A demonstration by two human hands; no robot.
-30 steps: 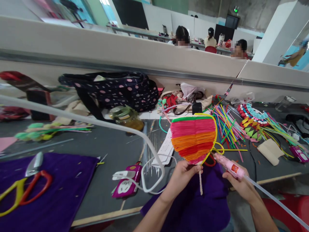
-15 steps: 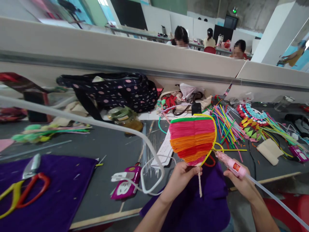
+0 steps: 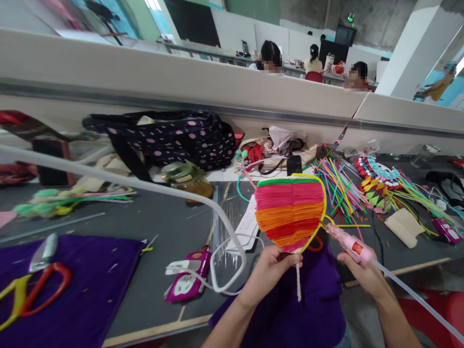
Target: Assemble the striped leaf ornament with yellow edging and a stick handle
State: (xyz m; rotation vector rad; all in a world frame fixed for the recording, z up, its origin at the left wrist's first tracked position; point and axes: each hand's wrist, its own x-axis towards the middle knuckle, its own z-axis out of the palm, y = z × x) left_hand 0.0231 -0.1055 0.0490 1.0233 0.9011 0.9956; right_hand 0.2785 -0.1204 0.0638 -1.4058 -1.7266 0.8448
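At the left end of the grey desk (image 3: 155,227), a dark phone (image 3: 53,163) stands upright behind stems with fluffy green tips (image 3: 47,200). Nearer, a purple cloth (image 3: 94,280) bears scissors (image 3: 44,253) with one yellow and one red handle. A pale tube (image 3: 222,213) arches above the surface, looping near a magenta packet (image 3: 188,285). A spotted dark bag (image 3: 170,140) sits against the cream partition (image 3: 163,72), a jar (image 3: 186,179) with a green lid just in front of it. Clear thin rods and a written sheet (image 3: 246,224) lie mid-desk.

The left hand (image 3: 273,263) is closed, thumb against fingers, on the handle base of a striped fan (image 3: 292,212), held upright over the desk's near side; a yellow strip follows its right edge. A second purple cloth (image 3: 304,304) lies below. The right hand (image 3: 364,273) is curled around a pink tool (image 3: 350,244), its tip at that strip; whether they touch I cannot tell.

Behind and to the right spread loose coloured stems (image 3: 342,186), then a beaded ornament (image 3: 379,174), a beige piece (image 3: 405,227) and a glass (image 3: 426,154). A red seat (image 3: 427,314) shows below.

Beyond the partition, people sit near a long table; farther right rise a green lit sign (image 3: 350,18) and a white pillar (image 3: 413,53).
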